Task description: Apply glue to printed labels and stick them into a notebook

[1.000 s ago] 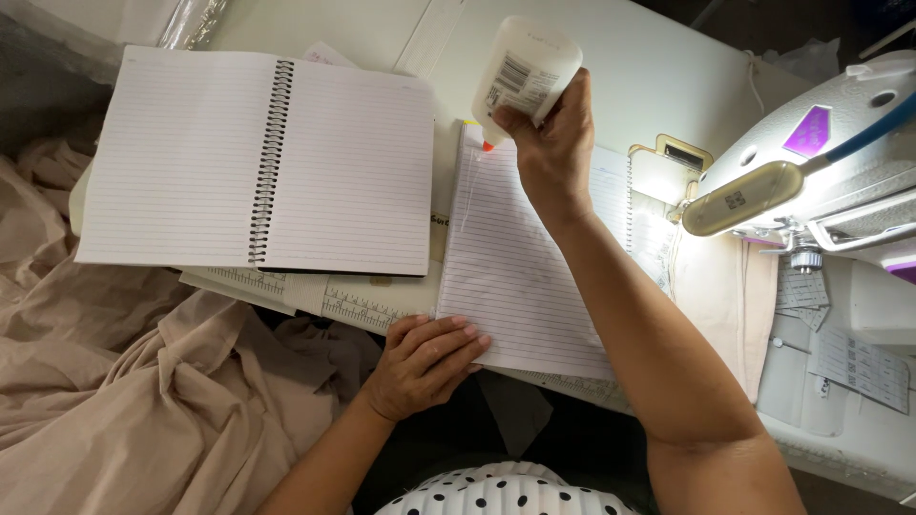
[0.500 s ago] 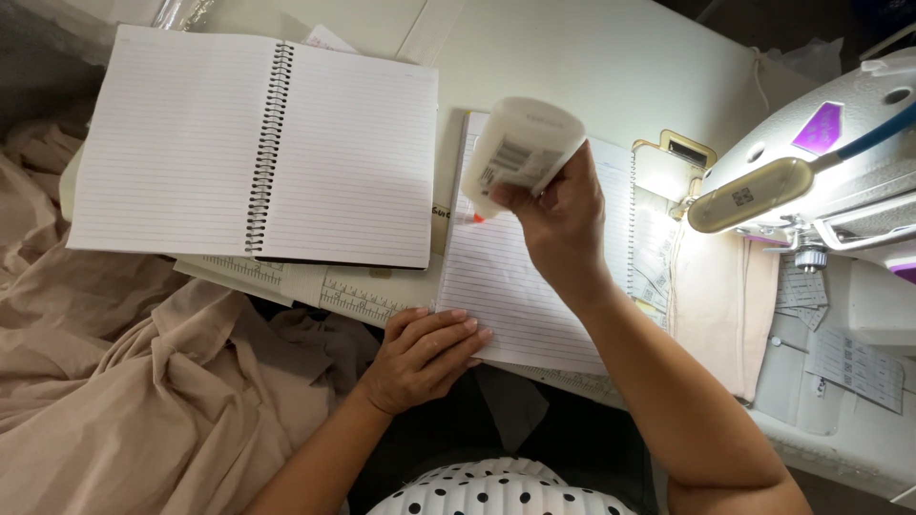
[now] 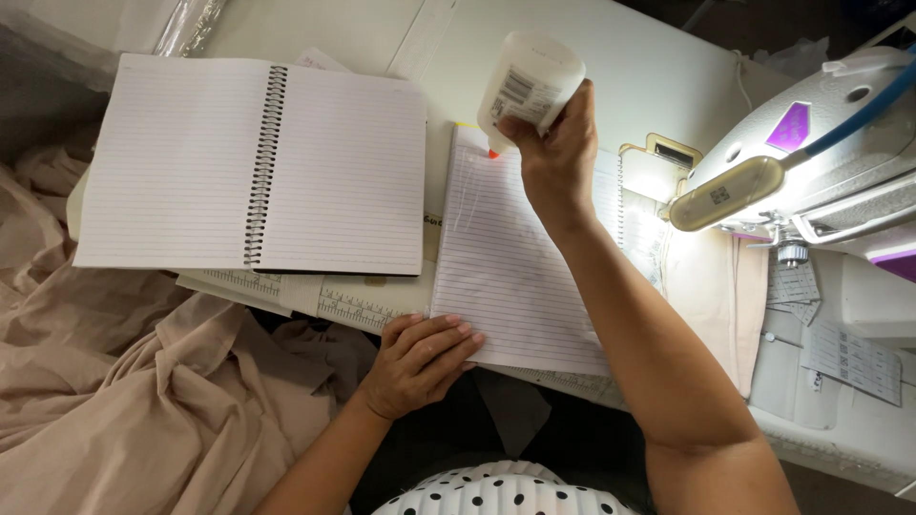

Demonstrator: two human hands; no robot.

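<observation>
My right hand (image 3: 553, 157) grips a white glue bottle (image 3: 527, 84) turned upside down, its orange tip touching the top left corner of a loose lined sheet (image 3: 520, 267). A thin shiny line of glue runs down the sheet's left side. My left hand (image 3: 420, 360) lies flat on the sheet's lower left corner, fingers together, holding nothing. The sheet lies on a white table (image 3: 611, 57), over other papers.
An open spiral notebook (image 3: 258, 162) lies to the left. Printed rulers (image 3: 353, 305) poke out beneath it. Beige fabric (image 3: 124, 401) is heaped at the lower left. A white sewing machine (image 3: 821, 162) with a lit lamp stands at the right.
My right hand has brought the bottle down from above the sheet's top edge and to the left, so its tip now meets the paper. My left hand has stayed on the corner.
</observation>
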